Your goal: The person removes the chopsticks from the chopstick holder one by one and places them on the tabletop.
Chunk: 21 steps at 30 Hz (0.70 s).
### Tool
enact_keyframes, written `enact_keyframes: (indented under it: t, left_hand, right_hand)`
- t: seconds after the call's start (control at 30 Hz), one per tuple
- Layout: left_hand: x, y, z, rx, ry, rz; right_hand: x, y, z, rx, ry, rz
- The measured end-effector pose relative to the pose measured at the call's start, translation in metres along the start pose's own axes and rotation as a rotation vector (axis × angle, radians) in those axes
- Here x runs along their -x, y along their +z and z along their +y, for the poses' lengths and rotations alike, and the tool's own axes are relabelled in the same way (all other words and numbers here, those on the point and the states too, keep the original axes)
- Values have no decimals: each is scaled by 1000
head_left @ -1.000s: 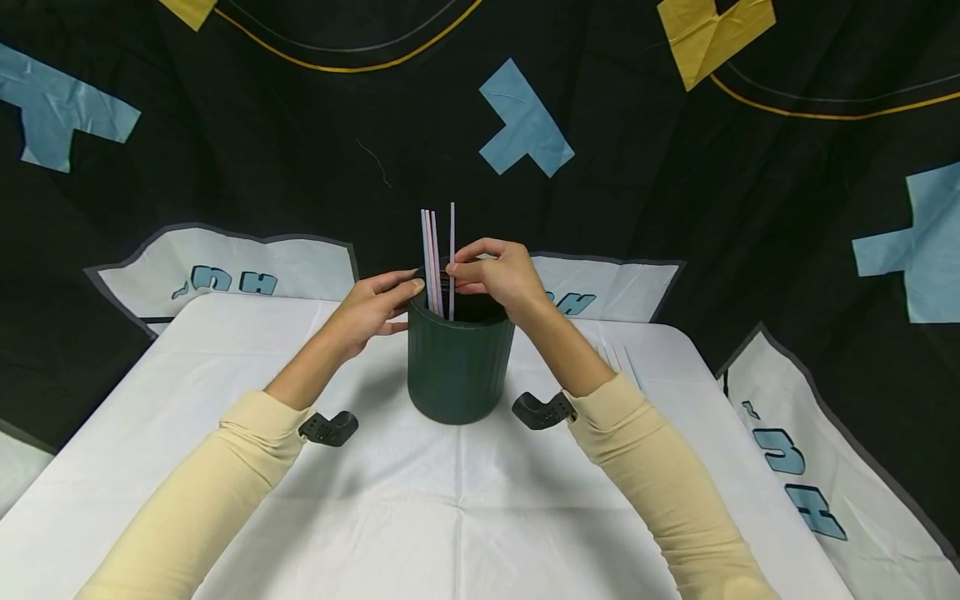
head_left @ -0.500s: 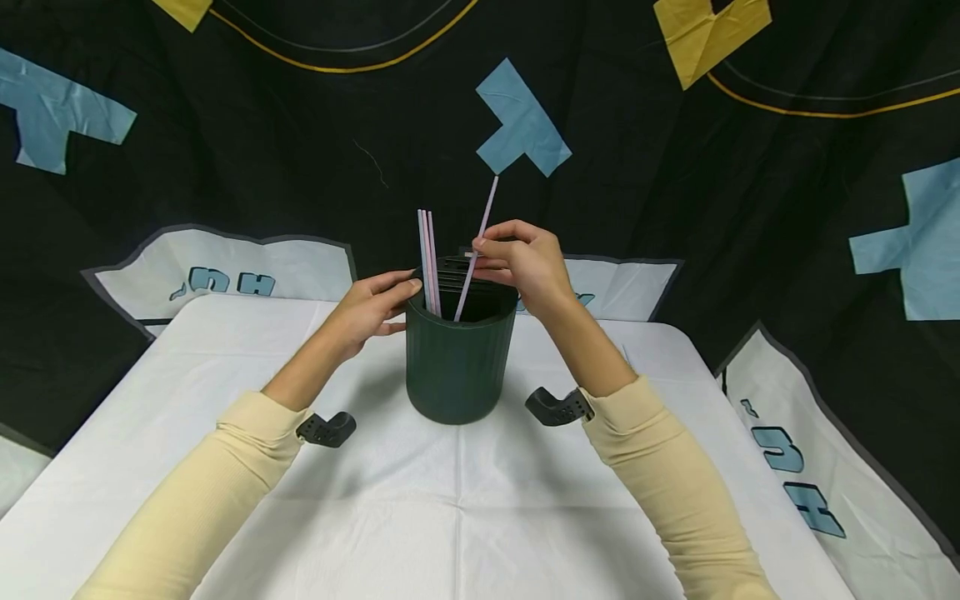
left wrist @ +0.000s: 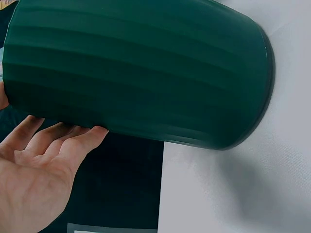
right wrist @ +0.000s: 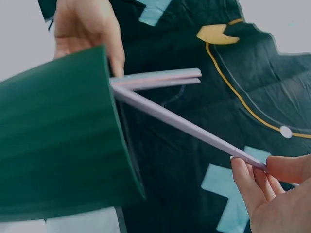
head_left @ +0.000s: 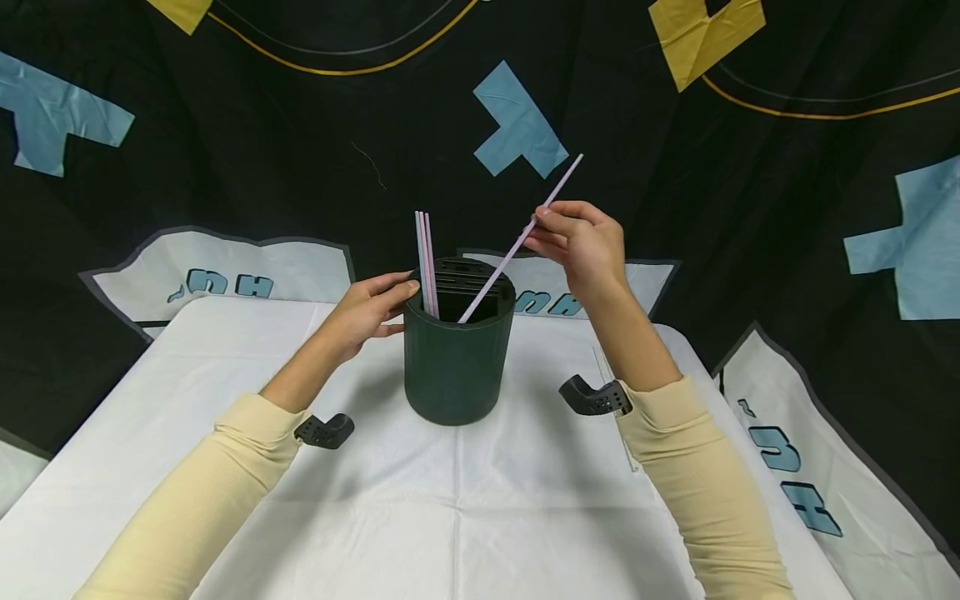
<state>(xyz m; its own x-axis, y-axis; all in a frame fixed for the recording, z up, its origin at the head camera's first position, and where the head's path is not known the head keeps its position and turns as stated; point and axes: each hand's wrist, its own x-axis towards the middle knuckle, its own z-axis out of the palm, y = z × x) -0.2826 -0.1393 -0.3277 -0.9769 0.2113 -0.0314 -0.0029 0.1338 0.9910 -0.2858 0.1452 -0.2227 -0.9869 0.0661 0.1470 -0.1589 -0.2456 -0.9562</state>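
A dark green ribbed bin (head_left: 456, 371) stands upright on the white table. My left hand (head_left: 367, 310) grips it at the left side of the rim; in the left wrist view several fingers (left wrist: 73, 145) lie against its wall. Several pale straws (head_left: 426, 262), bluish and pink, stand together inside the rim by my left thumb. My right hand (head_left: 581, 242) pinches a pale lilac straw (right wrist: 184, 127) between thumb and fingers. This straw leans up to the right, its lower end at the bin's mouth; whether it touches the rim I cannot tell.
Black slats (head_left: 468, 275) show in the back of the bin's opening. Thin pale strips (head_left: 630, 450) lie on the white table (head_left: 420, 533) near the right forearm. A black cloth (head_left: 300, 150) with blue and yellow shapes hangs behind.
My right hand has moved right and up, pulling the lilac straw from upright near the others to a strong rightward slant. The left hand and bin stay almost where they were.
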Motion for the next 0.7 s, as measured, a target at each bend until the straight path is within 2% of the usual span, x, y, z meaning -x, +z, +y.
enact_keyframes:
  t: [0.27, 0.4, 0.5, 0.7]
  left_hand:
    - [-1, -1, -1, -8, 0, -4]
    - [-1, -2, -1, -11, -6, -1]
    - [0, -2, 0, -6, -13, 1]
    - [0, 0, 1, 0, -14, -1]
  right_hand:
    - [0, -33, -18, -51, 20, 97]
    - [2, -50, -18, 41, 31, 118]
    - [2, -64, -11, 159, 58, 114]
    - [-2, -97, 14, 337, 165, 88]
